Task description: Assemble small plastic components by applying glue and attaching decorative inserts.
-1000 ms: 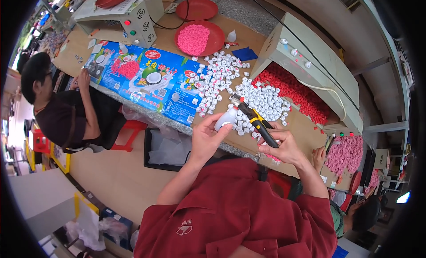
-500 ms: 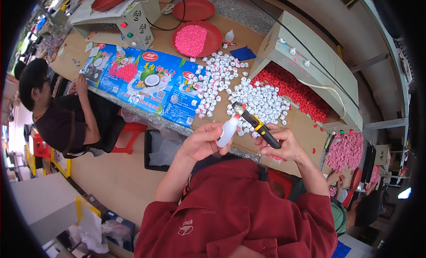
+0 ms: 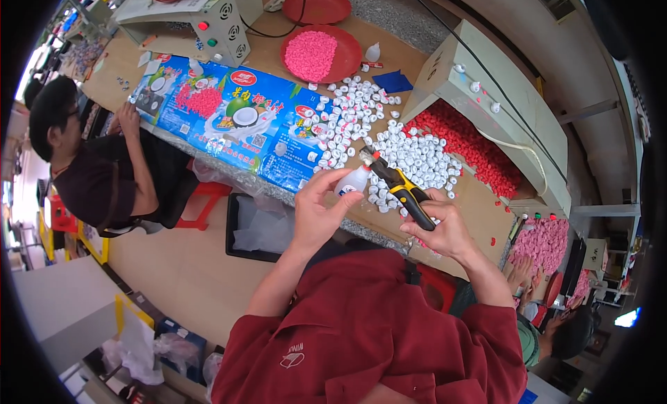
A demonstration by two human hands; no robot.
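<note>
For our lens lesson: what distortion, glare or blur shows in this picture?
Head view: the metal post at right bows near the rim; head view: a bright patch at far right burns out nearly white; head view: the pliers show little blur.

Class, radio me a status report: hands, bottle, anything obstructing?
Left hand: holding white bottle. Right hand: around black-and-yellow pliers, head near bottle's tip. White pieces heaped beyond, not between.

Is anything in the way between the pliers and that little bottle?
Nothing visible stands between the black-and-yellow pliers in the right hand and the small white bottle in the left hand. The heap of small white pieces lies beyond them, not between. Whether pliers and bottle touch, I can't tell.
</note>
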